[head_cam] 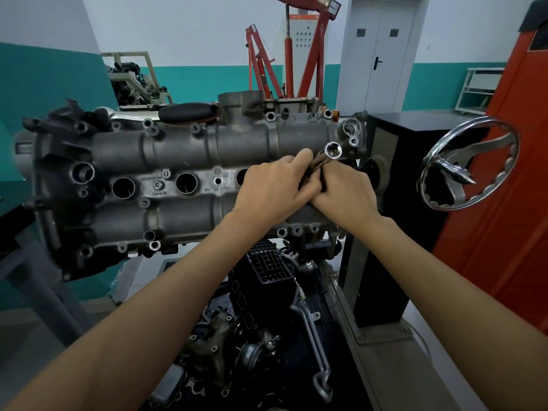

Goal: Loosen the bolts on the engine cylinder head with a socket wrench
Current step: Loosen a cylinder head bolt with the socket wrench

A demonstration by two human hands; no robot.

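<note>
A: Right of centre in the frame we have both hands bunched together over the engine cylinder head point(184, 149). Our left hand point(274, 191) curls its fingers round the dark handle of the socket wrench point(324, 160), and our right hand point(345, 192) clamps on the same handle from the other side, the two touching.

B: And the socket?

A: Its open end point(333, 150) points up toward us, just above our fingers, so it sits on no bolt.

B: Then we judge the step to be readying the tool. We should turn the socket down, seat it square and full on a bolt head, keep one hand over the head of the wrench and pull steadily with the other.

A: Counting outward: one wrench, one socket, two hands. Along the middle of the cylinder head we see three round dark wells, with a fourth half hidden under our left hand.

B: Bolts?

A: One small bolt point(159, 184) shows between the wells; the many bosses around the edges are too small for us to tell bolts from empty holes. At the right stands one chrome handwheel point(470, 164).
</note>
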